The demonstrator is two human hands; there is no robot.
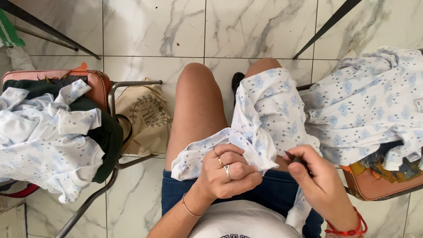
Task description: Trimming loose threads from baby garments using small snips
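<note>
At the frame's lower centre the left hand (227,172) grips a white, blue-patterned garment (264,114) draped over the lap, the right hand (317,176) pinching a small dark tool (294,157) beside it.

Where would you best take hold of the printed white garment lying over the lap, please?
Probably at its free upper part draped over the right knee, coming from above: it lies flat and uncovered there, while the left hand bunches the lower edge.
</note>
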